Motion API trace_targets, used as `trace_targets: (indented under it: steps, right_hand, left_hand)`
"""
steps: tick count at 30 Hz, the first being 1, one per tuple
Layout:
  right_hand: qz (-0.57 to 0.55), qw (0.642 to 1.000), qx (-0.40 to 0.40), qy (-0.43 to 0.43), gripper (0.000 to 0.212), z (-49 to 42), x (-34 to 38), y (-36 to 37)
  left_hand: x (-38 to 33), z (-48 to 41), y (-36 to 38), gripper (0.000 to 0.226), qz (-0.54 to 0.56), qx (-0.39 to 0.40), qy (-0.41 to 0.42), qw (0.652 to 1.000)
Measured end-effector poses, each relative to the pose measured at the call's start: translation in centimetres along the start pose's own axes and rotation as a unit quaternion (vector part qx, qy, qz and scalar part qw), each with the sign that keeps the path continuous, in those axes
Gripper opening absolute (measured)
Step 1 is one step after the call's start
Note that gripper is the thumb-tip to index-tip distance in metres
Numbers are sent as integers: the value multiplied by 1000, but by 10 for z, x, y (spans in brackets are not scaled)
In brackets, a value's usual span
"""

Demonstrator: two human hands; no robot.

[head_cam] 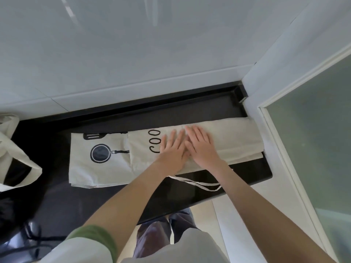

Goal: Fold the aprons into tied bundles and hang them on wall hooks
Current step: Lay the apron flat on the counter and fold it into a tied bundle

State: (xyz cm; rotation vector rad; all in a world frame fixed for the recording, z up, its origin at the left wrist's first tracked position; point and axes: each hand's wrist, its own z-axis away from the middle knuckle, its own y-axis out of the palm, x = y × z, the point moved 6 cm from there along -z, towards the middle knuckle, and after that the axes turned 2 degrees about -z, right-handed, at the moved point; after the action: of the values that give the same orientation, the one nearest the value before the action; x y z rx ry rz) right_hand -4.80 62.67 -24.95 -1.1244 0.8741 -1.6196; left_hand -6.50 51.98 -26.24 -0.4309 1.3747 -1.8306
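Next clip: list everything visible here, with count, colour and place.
apron: one, cream with black print, folded on the counter
apron tie: one, cream, trailing from the apron's near edge
cloth: one, cream, left edge, kind unclear
counter: one, black, under the apron
wall: one, white tiles, behind the counter
glass panel: one, frosted, far right
left hand: one, flat on the apron
right hand: one, flat on the apron, beside the left

- 1 folded apron on 1 black worktop
- 1 other cream cloth item at left edge, kind unclear
- 2 hands: left hand, right hand
- 1 tie strap visible
- apron prints: 1 pan print, 1 spatula print
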Motion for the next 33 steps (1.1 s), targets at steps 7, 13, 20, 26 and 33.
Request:
trace_targets:
  steps: [7,13,20,26,33]
  right_hand:
    - [62,998,17,23,60,2,-23,25]
    - [34,998,-34,45,61,-2,-7,7]
    - [-77,994,-7,-73,57,-42,107,-10]
    - [-212,976,2,-57,31,-66,154,19]
    - [-130,991,-38,-22,35,-70,153,24]
  left_hand:
    - [89,36,0,59,17,-59,-162,985]
    - [165,83,-20,45,61,-132,-306,941]
    - [231,115,-38,30,-2,-124,-385,914]
    - [273,131,-23,20,74,-79,-404,908]
    - [271,152,-17,29,122,-155,-406,893]
